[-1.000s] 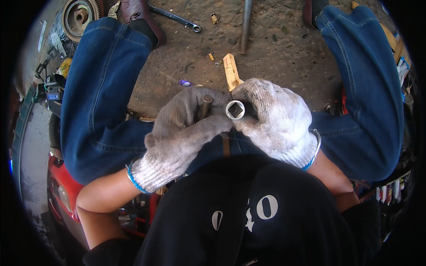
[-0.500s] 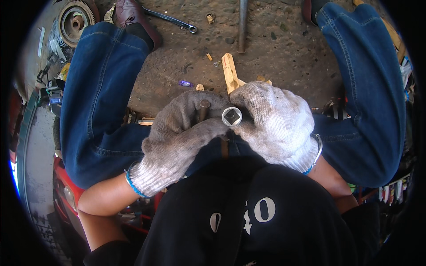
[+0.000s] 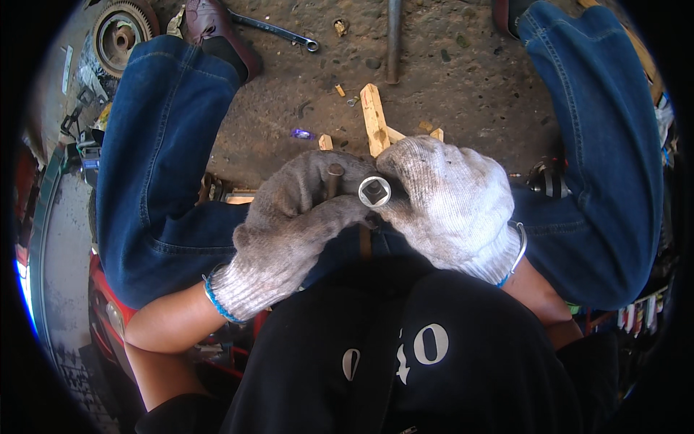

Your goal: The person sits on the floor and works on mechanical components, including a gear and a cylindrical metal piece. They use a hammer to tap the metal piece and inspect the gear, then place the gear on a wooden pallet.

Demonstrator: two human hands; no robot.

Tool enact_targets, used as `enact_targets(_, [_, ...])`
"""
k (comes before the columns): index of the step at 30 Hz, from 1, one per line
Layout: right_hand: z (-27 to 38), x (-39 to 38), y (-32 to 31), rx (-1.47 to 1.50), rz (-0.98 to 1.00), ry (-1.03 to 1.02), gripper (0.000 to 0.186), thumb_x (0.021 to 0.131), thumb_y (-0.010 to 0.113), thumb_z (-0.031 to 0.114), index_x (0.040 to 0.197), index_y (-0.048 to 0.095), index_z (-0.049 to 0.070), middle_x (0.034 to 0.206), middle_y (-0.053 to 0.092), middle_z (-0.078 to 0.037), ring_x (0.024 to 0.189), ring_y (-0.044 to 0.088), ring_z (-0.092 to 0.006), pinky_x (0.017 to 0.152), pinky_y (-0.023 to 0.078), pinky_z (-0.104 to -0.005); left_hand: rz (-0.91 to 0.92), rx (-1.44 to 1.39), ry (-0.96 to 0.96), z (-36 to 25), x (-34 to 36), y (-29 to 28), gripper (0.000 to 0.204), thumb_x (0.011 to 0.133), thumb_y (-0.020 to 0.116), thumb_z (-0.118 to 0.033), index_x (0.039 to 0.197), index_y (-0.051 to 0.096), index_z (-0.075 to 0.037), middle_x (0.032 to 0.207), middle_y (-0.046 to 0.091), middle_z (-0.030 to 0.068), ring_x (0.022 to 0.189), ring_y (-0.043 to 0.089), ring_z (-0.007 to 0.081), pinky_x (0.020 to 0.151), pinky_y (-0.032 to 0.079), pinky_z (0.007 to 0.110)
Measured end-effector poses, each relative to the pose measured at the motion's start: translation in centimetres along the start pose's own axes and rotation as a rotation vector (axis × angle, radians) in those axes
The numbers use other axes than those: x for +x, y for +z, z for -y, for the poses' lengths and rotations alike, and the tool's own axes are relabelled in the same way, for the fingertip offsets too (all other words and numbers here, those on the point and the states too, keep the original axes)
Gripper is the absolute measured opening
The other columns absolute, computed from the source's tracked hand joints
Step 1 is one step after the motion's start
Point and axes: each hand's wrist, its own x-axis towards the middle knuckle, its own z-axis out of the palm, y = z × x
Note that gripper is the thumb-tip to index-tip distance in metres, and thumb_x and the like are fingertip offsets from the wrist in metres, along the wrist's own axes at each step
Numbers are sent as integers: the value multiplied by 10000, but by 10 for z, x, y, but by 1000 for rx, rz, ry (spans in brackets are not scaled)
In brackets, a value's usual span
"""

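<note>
**Gloved hands closed on a steel socket, seen from above**

Much of the grasp was concealed. The left hand (image 3: pixel 289 231), in a soiled grey knitted cotton glove with a blue cuff, was curled around a short dark cylindrical metal stub (image 3: pixel 334 173), of which only the rounded top showed between the fingers. The right hand (image 3: pixel 448 206), in a cleaner off-white knitted glove with a blue cuff, was wrapped tightly around a bright silver steel socket (image 3: pixel 374 192); only its round end face with the square drive hole was exposed, the barrel being buried in the palm. Whether stub and socket belonged to one tool could not be told. Both hands met in front of the person's lap, between the knees, above the floor. The socket sat at the point where the two gloves touched.

A pale rough-sawn wooden stick (image 3: pixel 374 126) lay on the stained, gritty concrete floor (image 3: pixel 463 79), its near end hidden behind the gloves, with small wood offcuts beside it. Farther off lay a slim steel ring spanner (image 3: pixel 278 30), and a straight rusty metal rod (image 3: pixel 393 36), cut off by the upper edge. A toothed grey metal gear wheel (image 3: pixel 119 32) lay at upper left, near a brown leather shoe (image 3: pixel 213 29). Blue denim trouser legs (image 3: pixel 155 159) framed the scene; objects at the dark rim were too blurred to identify.
</note>
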Motion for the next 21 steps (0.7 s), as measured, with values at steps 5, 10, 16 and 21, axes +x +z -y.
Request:
enact_targets(5, [1, 2, -2, -60, 93, 52, 345, 831, 783, 419, 1000, 708, 127, 986, 729, -44, 825, 717, -230, 719, 552, -385, 5, -31, -35, 3, 0, -5, 326, 968, 623, 20, 1280, 532, 46, 1163, 661, 155, 1068, 678, 225, 944, 579, 359])
enact_targets(10, [1, 3, -3, -3, 127, 93, 330, 844, 777, 414, 980, 714, 120, 969, 730, -53, 831, 722, -239, 729, 562, -393, -1, -26, -48, 1, 2, -4, 292, 969, 619, 24, 1249, 542, 55, 1126, 672, 160, 1028, 674, 211, 923, 569, 342])
enact_targets(16, [2, 6, -4, -20, 124, 81, 327, 847, 775, 409, 971, 712, 114, 960, 730, -64, 798, 725, -249, 702, 567, -390, -19, 23, -47, -6, 0, 2, 240, 980, 608, 3, 1206, 559, 70, 1100, 679, 159, 1006, 670, 193, 917, 562, 341])
enact_targets(21, [6, 7, -9, -63, 26, 77, 284, 817, 795, 317, 992, 696, 116, 936, 718, -60, 794, 723, -257, 693, 571, -385, 96, 6, 42, -8, 3, -5, 309, 1002, 598, -50, 1279, 563, 81, 1153, 674, 167, 1079, 657, 199, 984, 540, 341])
